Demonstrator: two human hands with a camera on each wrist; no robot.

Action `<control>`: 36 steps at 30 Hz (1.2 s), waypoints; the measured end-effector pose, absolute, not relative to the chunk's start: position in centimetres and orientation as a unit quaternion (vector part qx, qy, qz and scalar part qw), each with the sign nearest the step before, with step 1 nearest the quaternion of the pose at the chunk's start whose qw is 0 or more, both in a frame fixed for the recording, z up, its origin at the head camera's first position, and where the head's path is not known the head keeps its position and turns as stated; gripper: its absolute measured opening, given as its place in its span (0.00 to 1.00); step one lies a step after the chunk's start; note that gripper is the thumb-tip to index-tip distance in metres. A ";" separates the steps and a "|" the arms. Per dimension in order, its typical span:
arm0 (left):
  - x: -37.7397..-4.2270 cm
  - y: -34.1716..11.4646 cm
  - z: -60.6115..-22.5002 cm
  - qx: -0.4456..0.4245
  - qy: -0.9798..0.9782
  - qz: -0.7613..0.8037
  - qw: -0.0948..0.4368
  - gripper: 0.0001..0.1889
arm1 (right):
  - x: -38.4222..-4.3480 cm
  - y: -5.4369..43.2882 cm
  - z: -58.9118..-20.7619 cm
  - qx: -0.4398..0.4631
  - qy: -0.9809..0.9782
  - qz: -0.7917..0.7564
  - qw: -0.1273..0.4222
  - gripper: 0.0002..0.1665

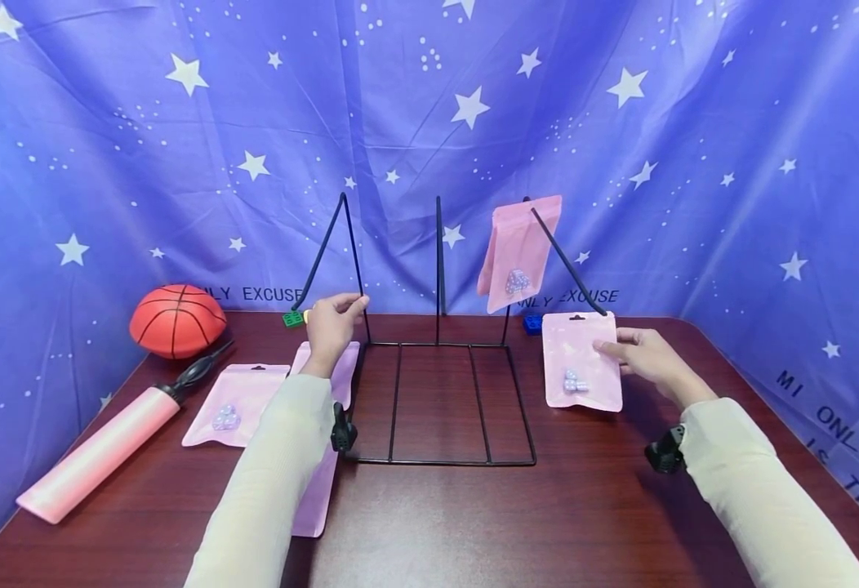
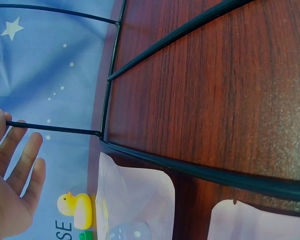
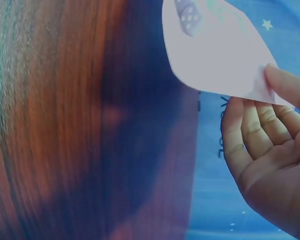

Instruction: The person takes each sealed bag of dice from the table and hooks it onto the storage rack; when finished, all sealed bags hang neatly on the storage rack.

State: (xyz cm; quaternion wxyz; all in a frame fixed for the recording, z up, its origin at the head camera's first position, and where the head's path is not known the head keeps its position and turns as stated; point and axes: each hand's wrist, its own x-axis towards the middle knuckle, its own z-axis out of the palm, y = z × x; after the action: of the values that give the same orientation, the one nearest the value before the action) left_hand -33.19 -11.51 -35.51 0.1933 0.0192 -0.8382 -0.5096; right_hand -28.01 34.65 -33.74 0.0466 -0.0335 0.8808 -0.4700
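A black wire rack [image 1: 462,463] stands on the table with arms slanting forward from its top. My left hand [image 1: 332,327] pinches its left upright between thumb and forefinger, the other fingers loosely spread in the left wrist view. On the right, my right hand [image 1: 653,359] pinches the side edge of a pink zip pouch [image 1: 558,351] printed with dice, thumb in front and fingers behind. The pouch hangs upright, its top edge right by the tip of the right rack arm [image 1: 576,279]. Farther back on that arm hang pink pouches [image 1: 523,245], one behind another.
More pink pouches [image 1: 234,396] lie at the left, partly hidden by my left sleeve. Beyond them are a pink hand pump [image 1: 106,449] and an orange basketball-patterned ball [image 1: 178,320]. A yellow rubber duck [image 2: 81,210], a green block [image 1: 293,318] and a blue block [image 1: 533,324] sit near the back edge.
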 end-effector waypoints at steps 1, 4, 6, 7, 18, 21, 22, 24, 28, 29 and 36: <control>-33.2 -11.5 -35.5 0.019 -0.838 -0.510 0.193 0.16 | -27.9 34.7 -33.6 -0.038 0.879 -0.474 0.045 0.29; -33.2 -11.5 -35.5 0.019 -0.840 -0.507 0.193 0.16 | -27.7 34.8 -33.1 -0.052 0.871 -0.487 0.042 0.28; -33.2 -11.5 -35.5 0.019 -0.843 -0.502 0.193 0.16 | -27.5 34.9 -32.8 -0.064 0.867 -0.492 0.041 0.28; -33.2 -11.5 -35.5 0.020 -0.845 -0.499 0.192 0.16 | -27.4 34.9 -32.6 -0.070 0.868 -0.491 0.040 0.27; -33.2 -11.5 -35.5 0.023 -0.846 -0.498 0.191 0.16 | -25.6 34.7 -30.1 -0.104 0.878 -0.466 0.025 0.27; -33.2 -11.4 -35.4 0.021 -0.845 -0.499 0.189 0.16 | -25.0 34.5 -29.3 -0.107 0.885 -0.453 0.019 0.26; -33.1 -11.4 -35.4 0.021 -0.846 -0.498 0.188 0.16 | -24.8 34.4 -29.1 -0.109 0.886 -0.451 0.018 0.26; -33.1 -11.5 -35.4 0.021 -0.848 -0.496 0.186 0.16 | -24.4 34.3 -28.6 -0.114 0.887 -0.447 0.017 0.25; -33.0 -11.5 -35.2 0.021 -0.852 -0.490 0.184 0.17 | -23.5 33.9 -27.7 -0.134 0.888 -0.440 0.018 0.23; -33.1 -11.5 -35.2 0.022 -0.853 -0.489 0.184 0.16 | -23.3 33.7 -27.5 -0.140 0.888 -0.438 0.020 0.22; -33.2 -11.6 -35.2 0.023 -0.858 -0.478 0.185 0.16 | -21.5 31.6 -26.3 -0.196 0.873 -0.443 0.046 0.17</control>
State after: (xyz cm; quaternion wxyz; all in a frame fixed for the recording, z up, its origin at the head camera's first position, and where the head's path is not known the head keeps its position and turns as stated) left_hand -33.20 -11.62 -35.16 0.1850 0.0226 -0.8582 -0.4784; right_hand -21.54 31.64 -26.31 0.0458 -0.1959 0.8734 -0.4434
